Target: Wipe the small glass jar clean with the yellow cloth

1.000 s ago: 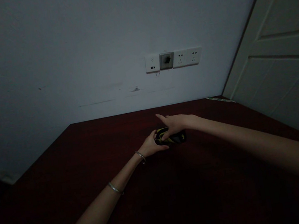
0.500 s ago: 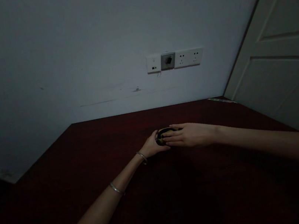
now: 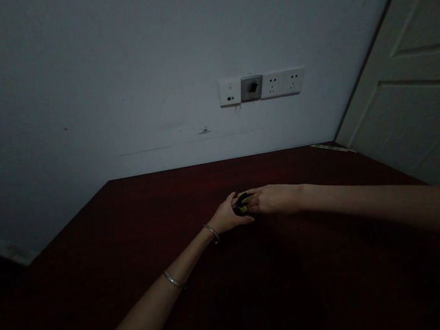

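Note:
A small black-and-yellow object [image 3: 242,201] with a rounded outline is between my hands, low over or on the dark red tabletop [image 3: 173,185]. Its kind is hard to make out in the dim light. My left hand [image 3: 226,215] wraps round its left side, thumb at the near edge and fingers at the far edge. From the right, my right hand [image 3: 273,199] has bent fingers on its top and right side, which hides much of it. Two silver bangles [image 3: 212,233] circle my left wrist and forearm.
Behind the table rises a pale wall [image 3: 138,61] with a row of sockets and switch plates [image 3: 262,86]. A light panelled door [image 3: 421,102] stands along the right side. A thin pale strip [image 3: 332,147] lies at the table's back right corner.
My right fingers, flatter across the object before, are now more bent and lie further to its right side. More of the object's left part shows a changed pattern. The view has shifted slightly.

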{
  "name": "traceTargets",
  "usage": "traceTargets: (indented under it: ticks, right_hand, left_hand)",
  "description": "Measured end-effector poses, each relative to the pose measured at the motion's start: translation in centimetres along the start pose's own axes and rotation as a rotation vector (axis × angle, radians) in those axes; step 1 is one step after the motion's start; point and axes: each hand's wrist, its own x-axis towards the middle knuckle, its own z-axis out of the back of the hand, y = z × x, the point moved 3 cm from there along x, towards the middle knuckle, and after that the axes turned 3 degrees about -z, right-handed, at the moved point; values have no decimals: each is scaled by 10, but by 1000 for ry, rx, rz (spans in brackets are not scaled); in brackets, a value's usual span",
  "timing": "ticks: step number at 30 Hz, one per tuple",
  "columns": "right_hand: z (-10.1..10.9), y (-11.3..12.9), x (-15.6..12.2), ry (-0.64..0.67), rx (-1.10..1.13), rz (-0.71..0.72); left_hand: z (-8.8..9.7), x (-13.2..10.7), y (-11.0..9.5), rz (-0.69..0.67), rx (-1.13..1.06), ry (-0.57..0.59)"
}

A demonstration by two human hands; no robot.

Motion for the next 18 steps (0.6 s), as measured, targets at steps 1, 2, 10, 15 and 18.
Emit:
traceTargets:
  ticks: [1,2,10,15,18]
  right_hand:
    - [3,2,4,39,13,-39]
    - [6,4,8,82,34,-88]
    - [30,1,26,303,284,-345]
    - [29,-9,28,272,472,-467]
    - [27,-15,27,234,593,-533]
  left_hand:
    - [0,0,1,5,14,-2]
    - [0,0,1,6,24,0]
    - [0,1,1,-4,28,-18]
    - [1,3,4,-31,35,-18]
    - [2,3,2,-42,75,-25]
